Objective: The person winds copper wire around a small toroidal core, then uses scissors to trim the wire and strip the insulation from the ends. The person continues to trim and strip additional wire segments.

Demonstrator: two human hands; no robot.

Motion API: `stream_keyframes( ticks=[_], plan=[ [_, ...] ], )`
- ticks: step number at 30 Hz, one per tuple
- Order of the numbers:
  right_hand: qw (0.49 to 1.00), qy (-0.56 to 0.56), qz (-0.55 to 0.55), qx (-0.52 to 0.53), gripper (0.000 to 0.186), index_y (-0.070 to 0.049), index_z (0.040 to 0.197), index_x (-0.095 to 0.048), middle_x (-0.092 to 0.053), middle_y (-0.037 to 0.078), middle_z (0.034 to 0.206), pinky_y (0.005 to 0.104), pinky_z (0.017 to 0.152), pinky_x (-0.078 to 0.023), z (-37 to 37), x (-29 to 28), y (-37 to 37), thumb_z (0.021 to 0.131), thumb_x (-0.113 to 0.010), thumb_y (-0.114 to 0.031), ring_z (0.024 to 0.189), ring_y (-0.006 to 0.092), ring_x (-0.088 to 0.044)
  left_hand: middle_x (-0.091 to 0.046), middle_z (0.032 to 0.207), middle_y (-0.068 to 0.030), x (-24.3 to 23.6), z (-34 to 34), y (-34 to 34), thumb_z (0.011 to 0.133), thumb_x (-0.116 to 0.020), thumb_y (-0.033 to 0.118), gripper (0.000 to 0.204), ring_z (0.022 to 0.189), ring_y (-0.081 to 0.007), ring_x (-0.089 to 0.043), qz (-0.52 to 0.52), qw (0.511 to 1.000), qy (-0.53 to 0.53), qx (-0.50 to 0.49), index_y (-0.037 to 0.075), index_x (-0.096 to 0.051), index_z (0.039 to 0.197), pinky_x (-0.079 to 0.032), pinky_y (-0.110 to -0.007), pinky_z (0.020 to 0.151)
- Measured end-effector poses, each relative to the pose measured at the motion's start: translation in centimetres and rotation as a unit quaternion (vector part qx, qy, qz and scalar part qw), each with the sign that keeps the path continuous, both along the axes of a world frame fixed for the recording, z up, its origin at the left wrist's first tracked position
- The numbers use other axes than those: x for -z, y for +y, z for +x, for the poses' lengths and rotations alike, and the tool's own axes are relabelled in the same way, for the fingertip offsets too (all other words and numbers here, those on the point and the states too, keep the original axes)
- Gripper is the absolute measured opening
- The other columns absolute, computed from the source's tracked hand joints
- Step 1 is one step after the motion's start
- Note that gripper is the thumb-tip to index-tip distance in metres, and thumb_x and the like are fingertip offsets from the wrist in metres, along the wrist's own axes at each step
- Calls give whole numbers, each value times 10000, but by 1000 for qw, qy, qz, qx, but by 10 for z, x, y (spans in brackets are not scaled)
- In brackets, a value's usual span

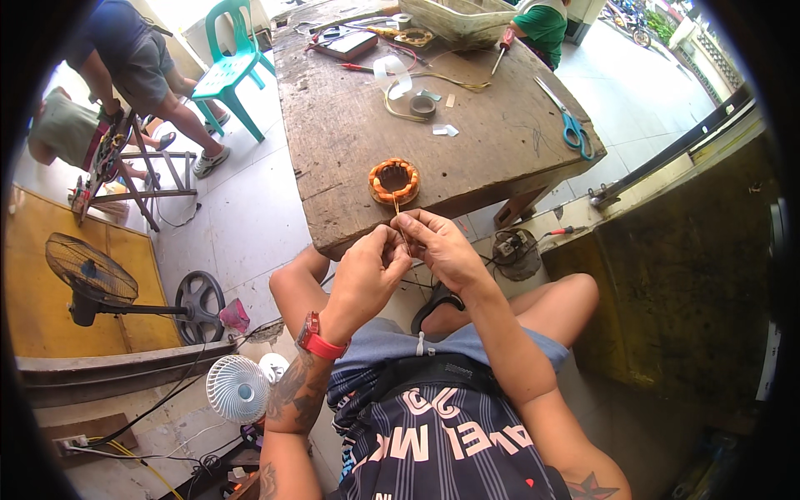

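A ring-shaped motor stator (394, 182) with orange-brown copper windings sits at the near edge of the wooden table (333, 158). Thin lead wires (397, 208) run from it toward me. My left hand (379, 258), with a red watch on its wrist, is closed in a pinch around the wires' ends. Beside it my right hand (437, 246) pinches the same wires between thumb and forefinger. The fingertips of both hands nearly meet just off the table edge, so the exact wire ends are partly hidden.
On the table lie blue-handled scissors (571, 125), a screwdriver (502, 48), a tape roll (422, 106), clear film (392, 77) and a multimeter (343, 43). A white fan (239, 389) and a black fan (92, 271) stand at left. Other people are near a green chair (229, 71) and behind the table.
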State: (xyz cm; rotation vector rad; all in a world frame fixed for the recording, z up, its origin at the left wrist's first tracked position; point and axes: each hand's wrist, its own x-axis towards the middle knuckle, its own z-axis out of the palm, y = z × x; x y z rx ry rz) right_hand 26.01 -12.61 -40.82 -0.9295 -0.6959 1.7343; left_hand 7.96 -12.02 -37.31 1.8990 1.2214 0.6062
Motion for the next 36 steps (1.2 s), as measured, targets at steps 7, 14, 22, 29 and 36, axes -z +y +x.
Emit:
stream_keyframes(
  ticks=[7, 14, 22, 29, 36],
  plan=[
    [999, -22, 6, 28, 204, -56, 1118, -712, -641, -23, 938, 283, 787, -505, 10, 2, 0, 1096, -640, -245, 810, 88, -568, -725, 1117, -122, -16, -4, 70, 933, -763, 147, 384, 1133, -298, -692, 464, 872, 82, 136, 91, -683, 1305, -514, -509, 1125],
    [997, -33, 36, 68, 171, -76, 1028, -656, -594, -21, 906, 282, 792, -480, 11, 0, -16, 1089, -597, -225, 797, 103, -549, -728, 1027, -69, -1, 1, 88, 916, -780, 137, 225, 1026, -295, -704, 383, 915, 45, 120, 126, -762, 1140, -582, -431, 985],
    [855, -354, 352, 140, 388, -44, 861, -625, -583, 30, 855, 373, 940, -492, 4, -63, -48, 1129, -581, -322, 820, 194, -580, -741, 1031, -59, -10, 13, 84, 898, -804, 159, 240, 1039, -310, -704, 369, 924, 32, 96, 145, -780, 1137, -567, -443, 925],
    [781, -453, 365, 228, 277, -8, 920, -649, -641, 79, 820, 451, 931, -536, 25, -82, -54, 1119, -585, -190, 767, 230, -636, -723, 993, -45, -6, 5, 87, 947, -760, 171, 123, 1007, -279, -703, 349, 930, 51, 102, 152, -779, 1067, -560, -476, 941],
    [852, -488, 157, 103, 225, -16, 1032, -731, -714, 81, 860, 316, 651, -489, 31, -15, -28, 1103, -641, -211, 740, 169, -654, -775, 1112, -85, 3, -9, 98, 953, -747, 54, 107, 1171, -309, -726, 309, 940, -29, 140, 77, -732, 1057, -521, -529, 1130]
  ],
)
